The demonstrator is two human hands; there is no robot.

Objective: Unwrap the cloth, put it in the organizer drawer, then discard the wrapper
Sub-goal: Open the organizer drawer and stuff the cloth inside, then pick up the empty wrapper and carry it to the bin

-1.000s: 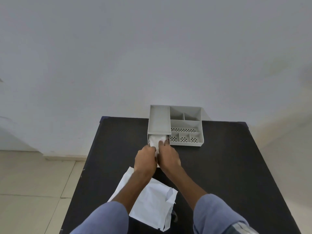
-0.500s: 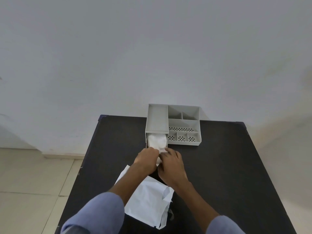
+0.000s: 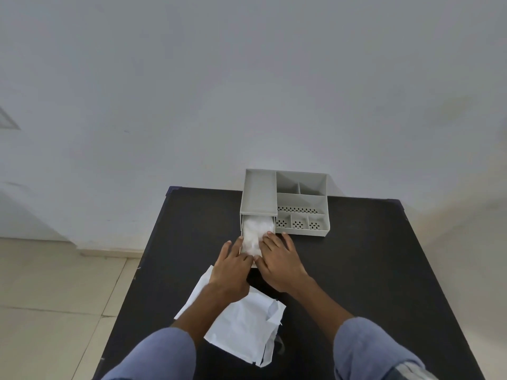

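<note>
A white cloth (image 3: 253, 233) lies bunched in the pulled-out drawer (image 3: 242, 229) at the left side of the grey organizer (image 3: 259, 193). My left hand (image 3: 230, 270) lies at the drawer's left front corner, fingers stretched along its side. On the other side, my right hand (image 3: 279, 261) rests with fingertips touching the cloth's right edge. Both thumbs meet at the drawer's front, which they hide. The white wrapper (image 3: 244, 325) lies flat and torn open on the black table (image 3: 370, 270), partly under my left forearm.
The organizer stands at the table's far edge against a pale wall, with several open compartments (image 3: 300, 215) on its right. Tiled floor (image 3: 55, 297) lies beyond the table's left edge.
Both hands drew back from the drawer mouth toward me and their fingers spread out. More of the cloth now shows inside the drawer.
</note>
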